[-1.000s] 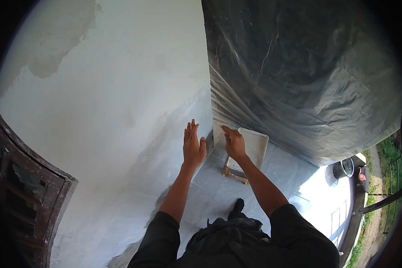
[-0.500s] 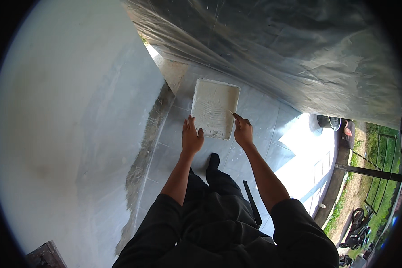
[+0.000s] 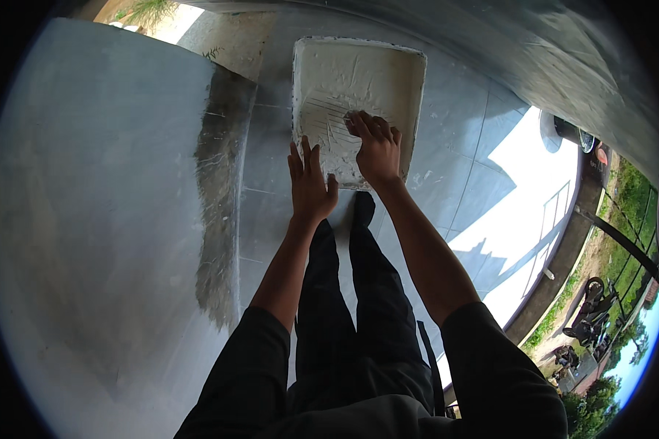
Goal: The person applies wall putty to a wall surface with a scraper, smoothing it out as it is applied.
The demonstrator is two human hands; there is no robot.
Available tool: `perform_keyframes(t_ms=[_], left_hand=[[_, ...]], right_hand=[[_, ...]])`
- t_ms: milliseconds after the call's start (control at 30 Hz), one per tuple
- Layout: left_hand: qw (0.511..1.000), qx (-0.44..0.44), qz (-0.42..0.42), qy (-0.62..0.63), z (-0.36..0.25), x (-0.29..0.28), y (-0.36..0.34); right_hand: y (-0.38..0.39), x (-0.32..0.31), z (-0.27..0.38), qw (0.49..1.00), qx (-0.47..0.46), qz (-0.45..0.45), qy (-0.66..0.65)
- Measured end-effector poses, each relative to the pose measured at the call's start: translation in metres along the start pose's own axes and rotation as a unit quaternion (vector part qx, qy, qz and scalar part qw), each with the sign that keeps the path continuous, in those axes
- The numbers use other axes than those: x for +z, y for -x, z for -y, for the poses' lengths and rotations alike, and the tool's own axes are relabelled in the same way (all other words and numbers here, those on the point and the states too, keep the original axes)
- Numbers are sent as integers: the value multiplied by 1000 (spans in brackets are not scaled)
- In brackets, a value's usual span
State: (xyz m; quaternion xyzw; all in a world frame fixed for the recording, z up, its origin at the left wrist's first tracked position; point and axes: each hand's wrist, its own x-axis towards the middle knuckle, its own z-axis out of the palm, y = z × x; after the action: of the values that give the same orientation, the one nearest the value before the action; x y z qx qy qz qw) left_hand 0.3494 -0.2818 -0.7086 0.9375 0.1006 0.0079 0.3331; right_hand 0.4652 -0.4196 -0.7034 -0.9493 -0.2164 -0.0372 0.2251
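A rectangular paint tray point(image 3: 420, 88), coated inside with thick off-white paint and ribbed across its middle, lies on the floor in front of me. My left hand point(image 3: 312, 186) is at the tray's near left corner, its fingers outstretched and holding nothing; whether it touches the rim I cannot tell. Over the ribbed part, my right hand point(image 3: 378, 146) reaches in with fingers curled and closed. A small dark thing seems to be at its fingertips, too hidden to name.
Along the left stands a pale wall point(image 3: 110, 183) with a rough dark strip at its foot. Plastic sheeting point(image 3: 483, 36) hangs across the far side. Grey floor tiles point(image 3: 447, 146) surround the tray. A dark bucket point(image 3: 567, 132) and a parked motorcycle point(image 3: 593, 311) are at the right.
My view has shifted, and the tray appears larger and higher. My right hand has moved from the tray's right rim to over its ribbed middle. The left hand stays by the near left corner.
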Motion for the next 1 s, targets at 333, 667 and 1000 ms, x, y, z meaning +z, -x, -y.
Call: perform_keyframes(t_ms=[333,667,1000], left_hand=[[999,25,33,3,18,7,10],[999,32,23,24,25,9,11],[998,22,23,45,23,4,11]], right_hand=[[-9,24,-3,999,3,-31,41],[-4,32,-3,996,-15,-51,68],[21,26,4,996,-18,11,82]])
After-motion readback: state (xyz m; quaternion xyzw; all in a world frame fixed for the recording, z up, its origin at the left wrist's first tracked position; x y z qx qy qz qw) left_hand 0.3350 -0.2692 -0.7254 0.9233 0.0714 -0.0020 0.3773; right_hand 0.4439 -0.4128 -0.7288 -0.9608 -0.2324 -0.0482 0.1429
